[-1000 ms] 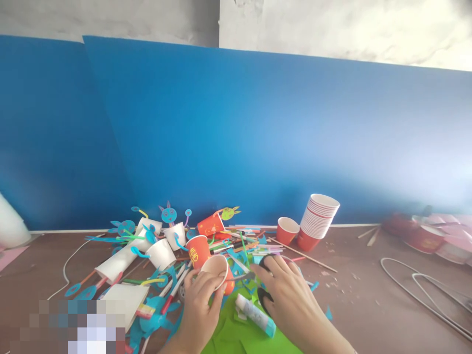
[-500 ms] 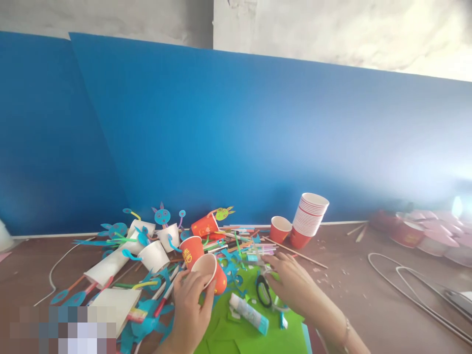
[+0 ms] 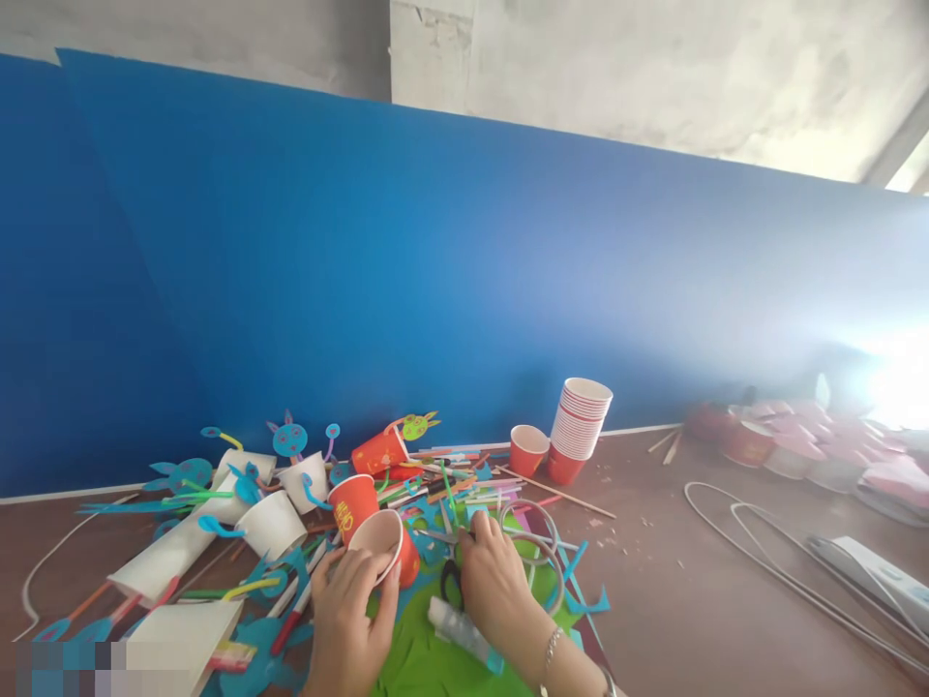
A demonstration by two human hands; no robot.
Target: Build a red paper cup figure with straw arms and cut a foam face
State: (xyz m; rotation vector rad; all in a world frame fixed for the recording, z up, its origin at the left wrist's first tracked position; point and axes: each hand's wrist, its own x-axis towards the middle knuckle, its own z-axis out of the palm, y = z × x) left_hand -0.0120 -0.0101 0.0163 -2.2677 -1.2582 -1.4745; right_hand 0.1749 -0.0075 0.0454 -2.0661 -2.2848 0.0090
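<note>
Head view, lower centre of the frame: what does the left hand [image 3: 353, 615] have?

It is closed on a white-lined paper cup [image 3: 378, 534], fingers and thumb at the near side, the cup tilted with its mouth partly towards the camera. Whether it bears on the table is hidden.

And the right hand [image 3: 494, 578]?

Just right of centre, lower frame, back of the hand up, fingers bent downward over black-handled scissors [image 3: 451, 584]. Fingertips are hidden; I cannot tell whether they grip. The metal blades point left, towards the cup.

Items near the right hand?

Clear plastic tube with a teal cap [image 3: 464, 634], lying below it on green paper [image 3: 421, 668]. Translucent rings [image 3: 555, 547] stand out to its right, beside blue paper scraps [image 3: 591, 602].

Left side of the frame?

White paper cups [image 3: 271, 526], several tipped over, with blue paper cut-outs [image 3: 290, 440] and coloured straws.

Beyond the hands?

One red paper cup [image 3: 528, 453], upright, beside a tall leaning stack of white-and-red cups [image 3: 579, 418]. Below them, a thin wooden stick [image 3: 562, 492] lies slantwise on the brown table [image 3: 645, 620]; the blue panel [image 3: 435, 290] stands behind
</note>
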